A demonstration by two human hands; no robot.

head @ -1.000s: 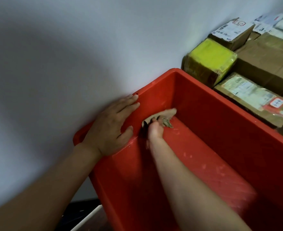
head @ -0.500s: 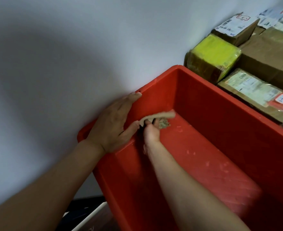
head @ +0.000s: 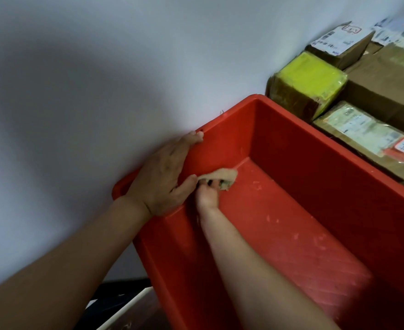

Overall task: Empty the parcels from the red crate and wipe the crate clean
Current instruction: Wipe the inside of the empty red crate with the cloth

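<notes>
Crate (head: 315,163) corner wipe | left hand (head: 163,177) flat on rim, fingers straight | right hand (head: 208,195) pinching cloth (head: 224,174) | risk: brace slips, crate shifts, specks (head: 256,185) missed.

Not much gear to report, it's just two bare arms. The left forearm (head: 65,270) fills the near-left corner, uncovered from the wrist all the way to the frame edge. The right forearm (head: 255,270) is uncovered too, from the near edge up to its wrist, and it looks slimmer than the left in this wide-angle view. The left hand (head: 163,177) shows its back, with faint tendon lines running toward the knuckles and a clear crease across the wrist. On the right hand (head: 208,194), the fingernails (head: 210,183) look dark, like black or very deep polish, though it's a bit blurry so I can't tell the exact shade.
</notes>
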